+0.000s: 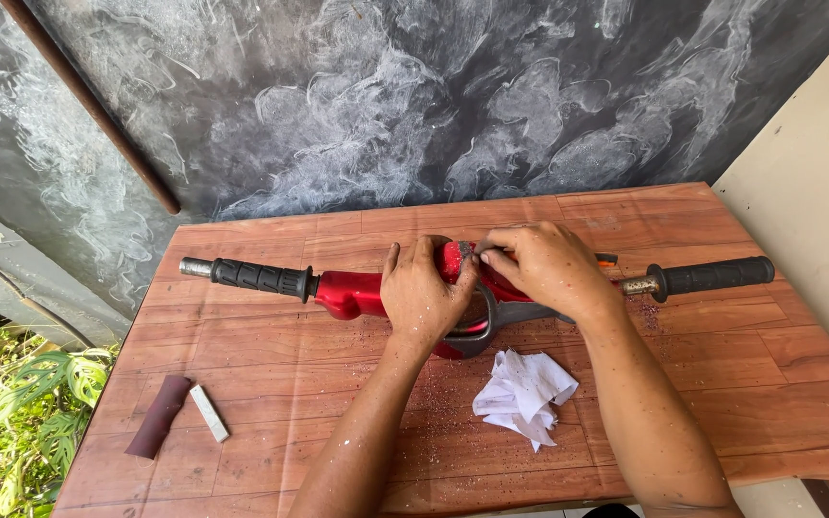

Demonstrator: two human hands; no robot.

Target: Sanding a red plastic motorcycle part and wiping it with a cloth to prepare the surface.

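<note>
Head view shows a red handlebar assembly (352, 293) lying across the middle of the wooden table (722, 364), with a black rubber sleeve at each end. Left hand (421, 293) is wrapped over the red cover near its centre, fingers closed on it, pinning it down. Right hand (549, 267) sits just beside it, fingertips pinched together on a small dark item at the top of the cover; what that item is cannot be told. Fine specks and dust lie on the table around the part. A crumpled white paper (524, 391) rests near the wrists; a dark strip of abrasive sheet (157, 415) and a small pale block (210, 412) lie well apart to the left. Judgement: surface work on the red cover is under way at one spot. Any next stroke calls for a steady left hold and light, controlled pressure from the right fingertips.
</note>
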